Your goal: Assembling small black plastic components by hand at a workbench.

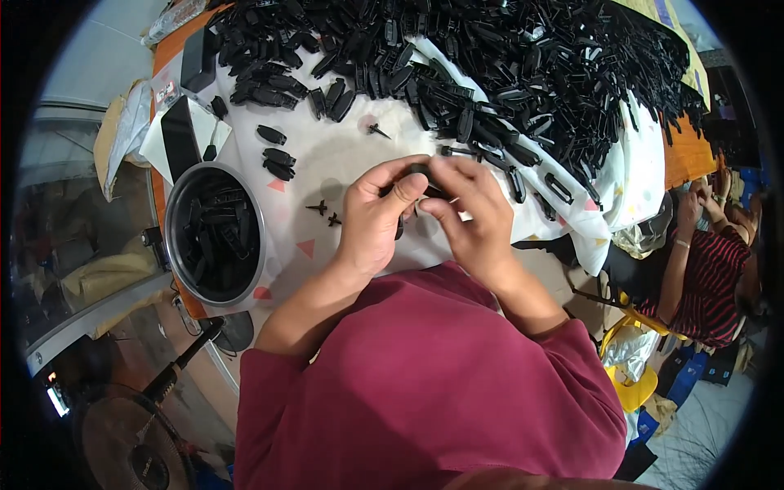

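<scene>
My left hand (374, 219) and my right hand (472, 214) meet over a white cloth (327, 155), both pinching one small black plastic part (428, 181) between thumbs and fingertips. Much of the part is hidden by my fingers. Two small black pins (325, 213) lie on the cloth just left of my left hand. Another pin (377, 130) lies farther up. A large heap of similar black plastic parts (506, 65) covers the far side of the table.
A round metal bowl (173, 204) holding several black parts stands at my left. A few loose parts (276, 155) lie between it and the heap. Another person in a striped shirt (709, 269) sits at the right. A fan (122, 449) stands at lower left.
</scene>
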Tool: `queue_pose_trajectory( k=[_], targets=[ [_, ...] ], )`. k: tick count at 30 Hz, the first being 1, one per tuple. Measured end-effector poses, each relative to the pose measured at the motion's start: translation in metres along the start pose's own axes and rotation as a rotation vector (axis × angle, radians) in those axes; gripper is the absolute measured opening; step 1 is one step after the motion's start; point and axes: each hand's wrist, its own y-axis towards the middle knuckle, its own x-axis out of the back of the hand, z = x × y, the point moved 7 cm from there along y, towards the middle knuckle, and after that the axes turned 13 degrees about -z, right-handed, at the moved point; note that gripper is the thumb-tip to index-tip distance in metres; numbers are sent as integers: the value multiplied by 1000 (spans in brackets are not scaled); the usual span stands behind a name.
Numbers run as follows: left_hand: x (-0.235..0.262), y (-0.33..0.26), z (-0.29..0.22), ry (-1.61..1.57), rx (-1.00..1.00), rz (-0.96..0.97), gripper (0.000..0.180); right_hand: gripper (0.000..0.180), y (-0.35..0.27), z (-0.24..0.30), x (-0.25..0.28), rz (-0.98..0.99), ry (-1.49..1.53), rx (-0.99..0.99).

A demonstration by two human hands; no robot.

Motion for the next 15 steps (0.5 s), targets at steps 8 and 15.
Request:
queue_pose_trajectory(
  k=[8,15],
  targets=[
    [21,36,1,116,-69,-184,19,35,-18,-47,-7,89,288,-658],
    [48,91,-64,1570,-733,-511,14,20,10,-79,44,-99,-299,-448]
  ],
)
